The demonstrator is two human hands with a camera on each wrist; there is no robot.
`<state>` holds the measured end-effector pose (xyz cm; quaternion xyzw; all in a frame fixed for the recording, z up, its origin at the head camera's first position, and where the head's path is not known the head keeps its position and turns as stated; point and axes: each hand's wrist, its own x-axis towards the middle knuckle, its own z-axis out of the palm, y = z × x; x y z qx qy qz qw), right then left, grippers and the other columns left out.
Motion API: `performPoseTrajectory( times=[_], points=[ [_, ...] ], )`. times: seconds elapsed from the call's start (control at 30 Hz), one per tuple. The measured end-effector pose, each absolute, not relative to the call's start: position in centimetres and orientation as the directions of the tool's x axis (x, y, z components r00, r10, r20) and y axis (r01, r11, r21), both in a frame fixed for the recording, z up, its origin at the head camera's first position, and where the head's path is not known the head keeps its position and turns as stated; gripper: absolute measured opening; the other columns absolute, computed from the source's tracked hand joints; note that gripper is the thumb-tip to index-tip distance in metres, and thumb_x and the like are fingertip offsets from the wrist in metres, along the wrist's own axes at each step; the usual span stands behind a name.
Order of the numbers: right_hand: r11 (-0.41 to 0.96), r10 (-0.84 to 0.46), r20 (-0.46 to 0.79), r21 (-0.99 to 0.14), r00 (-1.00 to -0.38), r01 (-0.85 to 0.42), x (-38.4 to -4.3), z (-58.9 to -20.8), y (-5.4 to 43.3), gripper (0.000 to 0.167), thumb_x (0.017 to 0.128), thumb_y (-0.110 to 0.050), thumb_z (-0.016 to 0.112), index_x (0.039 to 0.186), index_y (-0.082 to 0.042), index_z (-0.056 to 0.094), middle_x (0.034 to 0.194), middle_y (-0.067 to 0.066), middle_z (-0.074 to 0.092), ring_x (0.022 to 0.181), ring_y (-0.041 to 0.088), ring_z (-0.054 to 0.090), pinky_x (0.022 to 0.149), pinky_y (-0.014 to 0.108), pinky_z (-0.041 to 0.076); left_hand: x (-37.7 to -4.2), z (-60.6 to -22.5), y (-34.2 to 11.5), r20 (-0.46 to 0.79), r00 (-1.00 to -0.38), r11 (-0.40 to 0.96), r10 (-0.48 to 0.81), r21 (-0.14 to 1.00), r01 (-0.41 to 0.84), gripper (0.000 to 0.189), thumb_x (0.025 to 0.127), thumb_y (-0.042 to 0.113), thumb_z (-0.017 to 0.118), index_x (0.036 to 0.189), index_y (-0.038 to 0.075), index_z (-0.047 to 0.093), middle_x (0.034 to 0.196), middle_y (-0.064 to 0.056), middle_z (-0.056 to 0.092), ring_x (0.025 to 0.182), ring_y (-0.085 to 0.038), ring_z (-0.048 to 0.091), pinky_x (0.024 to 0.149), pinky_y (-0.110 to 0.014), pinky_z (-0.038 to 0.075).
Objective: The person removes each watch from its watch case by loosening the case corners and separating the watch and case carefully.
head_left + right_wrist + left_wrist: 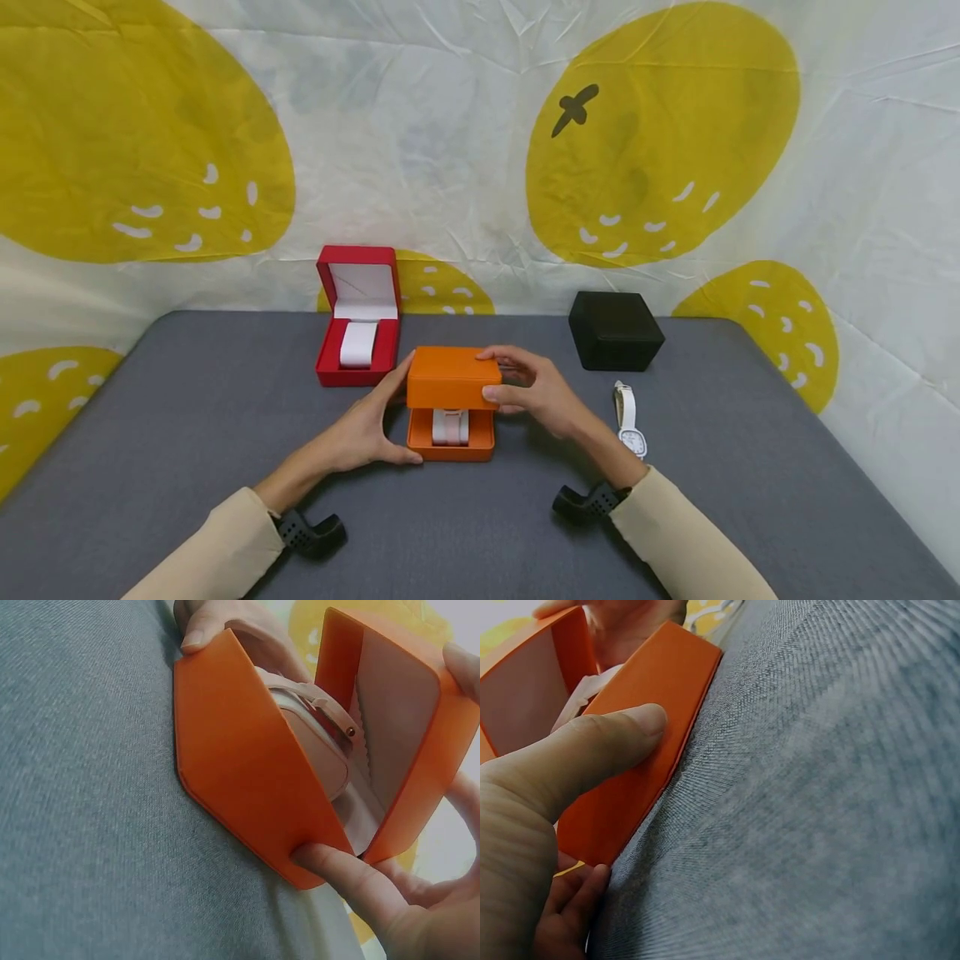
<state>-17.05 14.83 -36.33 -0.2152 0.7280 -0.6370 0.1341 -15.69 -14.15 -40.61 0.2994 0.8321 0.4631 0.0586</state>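
Observation:
An orange watch box (pixel 454 377) stands partly open at the middle of the table, its lid tilted over the base. Inside, a watch with a pale pink strap (pixel 330 716) goes round a light cushion (pixel 451 427). My left hand (pixel 367 429) holds the base at its left side, with the thumb (pixel 622 735) on the front face and other fingers round the side. My right hand (pixel 536 390) grips the right side of the box, one finger on top of the lid and the thumb (pixel 352 874) against the base's edge.
A red watch box (pixel 330 354) with a white cushion stands open behind on the left. At the back right sits a closed black box (pixel 617 332). A white watch (pixel 630 421) lies beside my right forearm. A patterned cloth (pixel 420 125) hangs behind the grey table (pixel 187 417).

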Motion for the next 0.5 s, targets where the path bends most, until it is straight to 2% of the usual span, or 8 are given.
performPoseTrajectory(
  times=[0.27, 0.5],
  points=[
    [0.049, -0.458, 0.033, -0.997, -0.888, -0.062, -17.0, -35.7, 14.4, 0.048, 0.086, -0.024, 0.071, 0.130, -0.011, 0.054, 0.130, 0.017, 0.050, 0.107, 0.031, 0.056, 0.079, 0.057, 0.051, -15.7, -40.5, -14.2, 0.185, -0.814, 0.403, 0.550, 0.795, 0.453, 0.124, 0.064, 0.036, 0.089, 0.154, 0.031, 0.004, 0.150, 0.002, 0.031, 0.127, -0.017, 0.041, 0.109, -0.048, 0.029],
    [0.032, -0.442, 0.017, -0.999, -0.897, -0.034, -17.2, -35.2, 14.3, 0.048, 0.087, -0.025, 0.070, 0.131, -0.011, 0.054, 0.131, 0.017, 0.049, 0.110, 0.031, 0.054, 0.079, 0.055, 0.052, -15.9, -40.2, -14.1, 0.194, -0.805, 0.386, 0.560, 0.799, 0.461, 0.124, 0.064, 0.034, 0.089, 0.154, 0.029, 0.004, 0.152, 0.001, 0.028, 0.127, -0.018, 0.041, 0.107, -0.045, 0.033]
  ],
)
